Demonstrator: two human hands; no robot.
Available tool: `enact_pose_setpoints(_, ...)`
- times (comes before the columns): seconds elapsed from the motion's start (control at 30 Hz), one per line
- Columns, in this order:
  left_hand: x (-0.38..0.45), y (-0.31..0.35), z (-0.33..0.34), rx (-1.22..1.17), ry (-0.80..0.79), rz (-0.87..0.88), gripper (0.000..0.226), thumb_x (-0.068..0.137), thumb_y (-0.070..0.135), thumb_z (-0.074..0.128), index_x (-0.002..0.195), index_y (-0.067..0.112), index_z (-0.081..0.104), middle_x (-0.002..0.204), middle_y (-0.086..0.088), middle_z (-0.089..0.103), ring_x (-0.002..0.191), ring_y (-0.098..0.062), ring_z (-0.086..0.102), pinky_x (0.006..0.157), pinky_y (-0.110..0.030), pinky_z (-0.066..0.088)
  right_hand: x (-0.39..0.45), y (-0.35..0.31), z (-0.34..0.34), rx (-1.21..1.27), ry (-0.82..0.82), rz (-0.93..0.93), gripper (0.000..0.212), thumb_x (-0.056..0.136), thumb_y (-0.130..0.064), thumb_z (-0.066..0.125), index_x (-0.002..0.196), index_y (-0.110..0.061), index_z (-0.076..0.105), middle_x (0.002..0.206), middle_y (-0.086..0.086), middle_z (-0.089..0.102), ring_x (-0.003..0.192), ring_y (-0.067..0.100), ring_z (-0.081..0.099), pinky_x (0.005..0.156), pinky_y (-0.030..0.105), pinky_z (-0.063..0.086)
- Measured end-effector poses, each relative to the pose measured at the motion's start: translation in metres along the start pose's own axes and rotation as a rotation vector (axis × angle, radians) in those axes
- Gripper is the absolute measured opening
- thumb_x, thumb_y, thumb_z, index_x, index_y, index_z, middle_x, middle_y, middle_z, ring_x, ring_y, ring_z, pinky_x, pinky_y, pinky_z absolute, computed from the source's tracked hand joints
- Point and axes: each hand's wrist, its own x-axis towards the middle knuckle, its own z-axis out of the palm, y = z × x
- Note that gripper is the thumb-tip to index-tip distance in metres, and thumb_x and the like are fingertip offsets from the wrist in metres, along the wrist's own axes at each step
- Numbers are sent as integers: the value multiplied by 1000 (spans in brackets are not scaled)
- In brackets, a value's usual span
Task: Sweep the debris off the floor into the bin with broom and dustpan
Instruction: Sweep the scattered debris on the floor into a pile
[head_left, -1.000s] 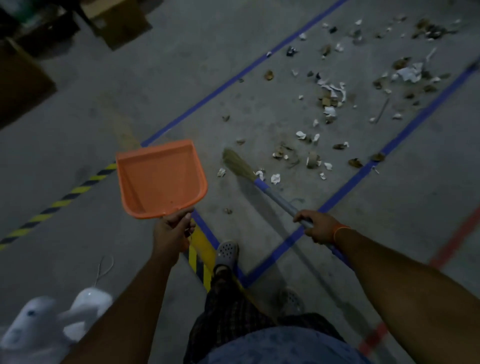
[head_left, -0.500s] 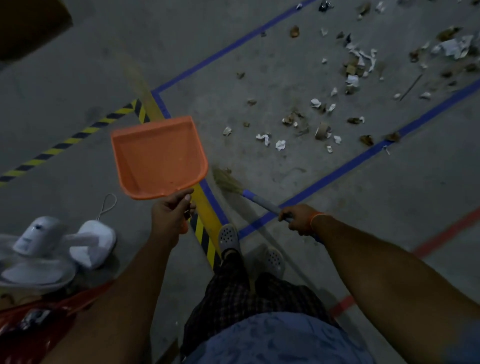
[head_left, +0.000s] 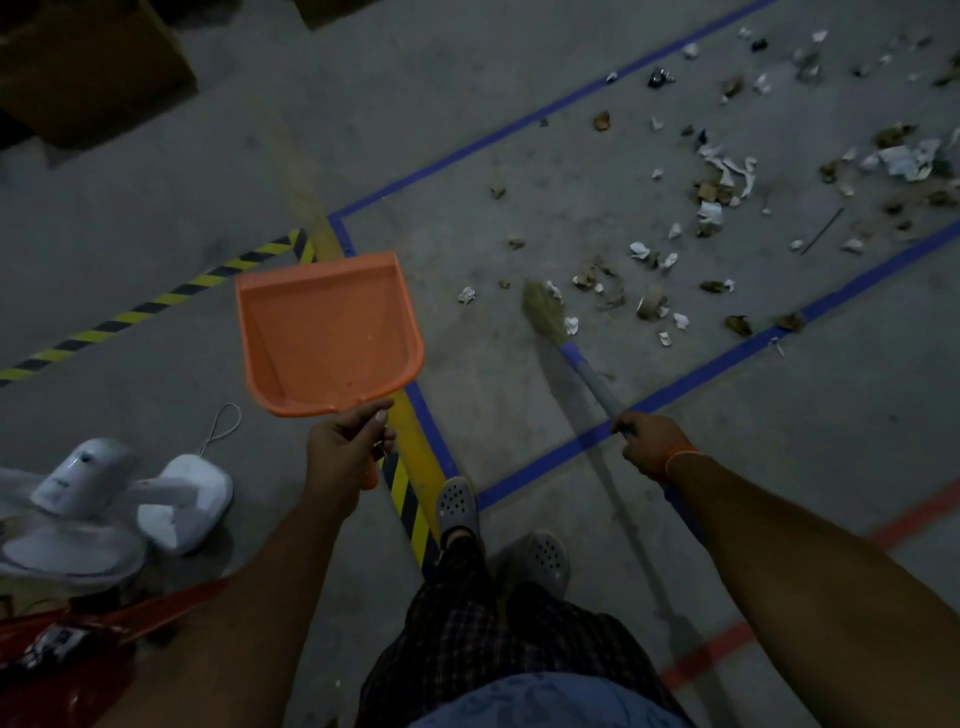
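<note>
From the head view, the main risk you are facing is scatter: the crumpled white paper scraps and brown bits of debris (head_left: 649, 291) are lying spread thinly across the grey concrete floor (head_left: 493, 426), beyond and to the right of your right hand (head_left: 647, 444), and a brisk stroke is likely to flick the light pieces over the blue floor tape (head_left: 691, 379) instead of gathering them. The straw-bristled broom with its grey and blue handle (head_left: 569, 343) is reaching only the nearest scraps, so the far pieces are likely to get missed unless you are stepping closer. You are also carrying the empty orange plastic dustpan (head_left: 327, 332) in the air, ahead of your left hand (head_left: 343, 447) and well apart from the litter, so it is not yet catching anything. The white appliance (head_left: 104, 499) lying to the left of that hand, with its loose cord, looks like a tripping hazard. No bin is clearly showing. Your left hand is curling round the dustpan's handle, thumb on top. Your right hand is wrapping tightly round the broom handle, partway down the shaft.
</note>
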Motion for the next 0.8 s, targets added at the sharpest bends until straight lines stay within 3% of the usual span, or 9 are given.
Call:
enact_pose_setpoints(0.1,-3,1,-2,5,23,-2,23,98,0,56,118,-5,66,71,-11,65,57,-13,62,57,-23,52,-1,-10,7,40,1,-45,30,81,-2,55,92,-29,62,75,-1,58,67,20,57,64,28,48)
enact_pose_setpoints(0.23,0,0,-10,29,29,-5,23,98,3,57,117,1,69,69,-2,70,62,-14,65,61,-25,54,15,-48,23,6,-58,-119,32,83,-6,57,100,-31,66,94,5,64,73,21,61,66,27,51)
enact_pose_setpoints(0.43,27,2,-21,8,15,-20,23,96,2,58,117,0,69,69,-7,69,62,-15,62,59,-23,52,59,-122,51,-85,-175,-179,36,87,-6,54,118,-21,66,117,12,64,99,30,64,83,32,54)
enact_pose_setpoints(0.6,63,6,-25,13,7,-22,22,96,1,59,114,2,71,70,-6,69,63,-14,64,60,-24,53,108,-141,37,-60,-173,-52,35,85,-5,56,115,-20,69,120,12,64,102,30,65,88,36,56)
enact_pose_setpoints(0.8,102,13,-4,19,-27,-37,20,96,1,59,111,4,71,68,-8,68,61,-14,63,57,-26,51,159,-101,-27,-46,-21,99,34,84,-7,58,114,-17,69,116,13,68,102,33,67,93,40,54)
